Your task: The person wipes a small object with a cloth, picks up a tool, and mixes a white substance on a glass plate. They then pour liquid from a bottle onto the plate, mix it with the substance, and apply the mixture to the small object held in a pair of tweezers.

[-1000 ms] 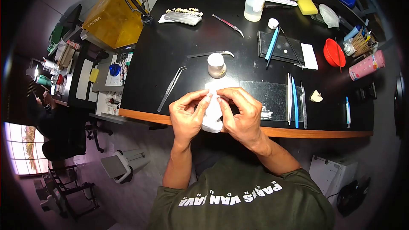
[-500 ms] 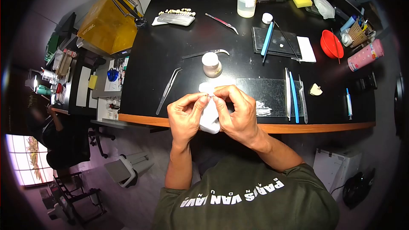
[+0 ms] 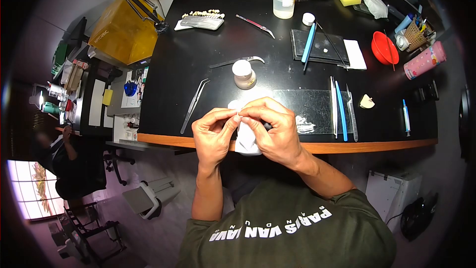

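At the front edge of the desk, my left hand (image 3: 213, 136) and my right hand (image 3: 275, 126) meet fingertip to fingertip. Both are closed in a pinch. A white cloth or tissue (image 3: 247, 143) hangs below my right fingers, between the hands. Whatever tiny piece is between the fingertips is too small to make out. Just beyond the hands stands a jar with a white lid (image 3: 244, 75). Silver tweezers (image 3: 195, 106) lie left of it, and curved tweezers (image 3: 238, 62) lie behind it. Right of my right hand is a glass slab (image 3: 317, 111) bearing white smears.
Slim tools, including a blue-handled one (image 3: 341, 111), lie across the slab's right side. Farther back are a clear bottle (image 3: 284, 0), a tooth shade guide (image 3: 201, 21), a black pad (image 3: 322, 49) and a red bowl (image 3: 384, 49). Another person (image 3: 72, 151) sits far left.
The fingertips have shifted slightly and remain pinched together. The whole desk sits a little farther left in view, as the head has turned slightly. Nothing on the desk has moved.
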Tool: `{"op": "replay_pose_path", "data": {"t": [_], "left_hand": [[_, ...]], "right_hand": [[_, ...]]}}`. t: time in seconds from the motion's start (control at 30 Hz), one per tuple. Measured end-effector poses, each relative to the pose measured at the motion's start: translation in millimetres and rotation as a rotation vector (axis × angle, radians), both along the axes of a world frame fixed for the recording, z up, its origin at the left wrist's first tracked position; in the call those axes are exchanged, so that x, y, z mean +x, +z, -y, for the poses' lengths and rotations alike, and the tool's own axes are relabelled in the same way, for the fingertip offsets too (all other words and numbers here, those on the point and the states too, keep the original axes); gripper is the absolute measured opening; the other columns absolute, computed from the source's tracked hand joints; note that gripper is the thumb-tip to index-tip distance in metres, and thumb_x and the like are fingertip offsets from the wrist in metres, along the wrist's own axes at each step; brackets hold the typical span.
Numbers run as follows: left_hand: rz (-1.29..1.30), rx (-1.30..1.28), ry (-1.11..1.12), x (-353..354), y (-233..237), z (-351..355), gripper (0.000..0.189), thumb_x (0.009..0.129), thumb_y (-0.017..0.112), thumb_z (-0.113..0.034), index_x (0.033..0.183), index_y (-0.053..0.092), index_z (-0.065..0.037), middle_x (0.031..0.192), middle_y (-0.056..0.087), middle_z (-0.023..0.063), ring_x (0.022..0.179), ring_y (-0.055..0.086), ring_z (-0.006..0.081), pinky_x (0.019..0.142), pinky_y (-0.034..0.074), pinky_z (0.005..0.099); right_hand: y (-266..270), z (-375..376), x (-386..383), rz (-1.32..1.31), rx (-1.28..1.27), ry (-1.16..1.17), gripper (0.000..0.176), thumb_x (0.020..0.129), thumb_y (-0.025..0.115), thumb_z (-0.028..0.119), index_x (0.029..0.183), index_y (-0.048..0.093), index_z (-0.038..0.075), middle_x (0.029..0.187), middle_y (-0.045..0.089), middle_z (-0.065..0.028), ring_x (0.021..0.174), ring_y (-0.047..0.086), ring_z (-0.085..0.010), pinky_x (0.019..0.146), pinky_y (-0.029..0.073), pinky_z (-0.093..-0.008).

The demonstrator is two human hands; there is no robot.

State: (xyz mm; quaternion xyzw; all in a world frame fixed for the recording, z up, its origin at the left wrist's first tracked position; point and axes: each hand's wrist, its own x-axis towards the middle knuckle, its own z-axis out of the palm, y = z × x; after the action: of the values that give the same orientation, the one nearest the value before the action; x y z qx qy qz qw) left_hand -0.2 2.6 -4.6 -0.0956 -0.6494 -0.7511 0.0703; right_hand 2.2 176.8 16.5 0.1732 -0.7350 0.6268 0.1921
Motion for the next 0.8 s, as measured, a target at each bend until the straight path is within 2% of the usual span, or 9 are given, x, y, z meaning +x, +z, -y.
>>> {"op": "replay_pose_path", "data": {"t": [0.1,0.2,0.33,0.43,0.53,0.63,0.8], "left_hand": [[-0.029,-0.022,-0.047,-1.7,-1.6,4.4,0.013,0.093,0.082,0.006,0.106,0.081,0.006,0.099,0.077,0.0117,0.091,0.071,0.0120,0.079,0.057,0.0241],[-0.053,-0.045,-0.071,-1.4,0.9,4.6,0.012,0.093,0.082,0.007,0.105,0.081,0.006,0.099,0.077,0.0122,0.091,0.072,0.0129,0.079,0.058,0.0249],[-0.024,-0.003,-0.051,1.3,-1.9,3.5,0.012,0.093,0.081,0.007,0.105,0.081,0.006,0.101,0.077,0.0123,0.090,0.072,0.0135,0.079,0.058,0.0252],[-0.019,0.031,0.018,0.9,-1.5,0.8,0.012,0.093,0.081,0.007,0.105,0.081,0.006,0.102,0.077,0.0127,0.089,0.073,0.0137,0.080,0.059,0.0252],[-0.033,-0.015,-0.020,1.5,1.0,2.1,0.012,0.093,0.081,0.007,0.105,0.081,0.006,0.103,0.077,0.0132,0.090,0.073,0.0139,0.080,0.059,0.0252],[-0.030,-0.014,-0.038,1.7,2.8,1.6,0.011,0.094,0.081,0.006,0.105,0.081,0.006,0.102,0.077,0.0130,0.090,0.073,0.0140,0.080,0.059,0.0253],[-0.029,-0.017,-0.042,1.0,2.4,3.0,0.012,0.094,0.081,0.005,0.106,0.081,0.006,0.100,0.077,0.0127,0.090,0.073,0.0140,0.080,0.059,0.0254]], "right_hand": [[-0.5,0.0,-1.2,-0.010,-0.018,0.004,0.009,0.092,0.078,-0.002,0.100,0.078,-0.003,0.087,0.076,-0.0135,0.080,0.076,-0.0259,0.076,0.061,-0.0358],[0.0,-1.9,3.9,0.182,-0.069,-0.008,0.008,0.091,0.078,-0.002,0.099,0.078,-0.003,0.088,0.076,-0.0132,0.080,0.076,-0.0259,0.075,0.061,-0.0361],[-2.2,-3.4,0.2,-0.051,0.014,-0.023,0.009,0.089,0.078,-0.004,0.097,0.077,-0.003,0.090,0.076,-0.0135,0.082,0.077,-0.0274,0.074,0.061,-0.0355],[-0.8,-2.1,3.0,-0.073,0.065,-0.017,0.010,0.087,0.078,-0.006,0.097,0.077,-0.003,0.093,0.077,-0.0139,0.083,0.077,-0.0275,0.074,0.061,-0.0352],[-1.0,-2.7,1.7,-0.077,0.066,-0.035,0.012,0.087,0.079,-0.007,0.097,0.078,-0.002,0.095,0.078,-0.0141,0.084,0.077,-0.0277,0.074,0.061,-0.0354],[6.5,-4.2,6.6,0.062,0.041,-0.025,0.011,0.087,0.079,-0.006,0.097,0.078,-0.002,0.096,0.078,-0.0143,0.085,0.077,-0.0278,0.074,0.061,-0.0355],[-1.5,-4.5,1.2,-0.066,0.055,-0.003,0.011,0.088,0.078,-0.006,0.099,0.079,-0.002,0.095,0.077,-0.0141,0.086,0.077,-0.0276,0.075,0.061,-0.0357]]}}
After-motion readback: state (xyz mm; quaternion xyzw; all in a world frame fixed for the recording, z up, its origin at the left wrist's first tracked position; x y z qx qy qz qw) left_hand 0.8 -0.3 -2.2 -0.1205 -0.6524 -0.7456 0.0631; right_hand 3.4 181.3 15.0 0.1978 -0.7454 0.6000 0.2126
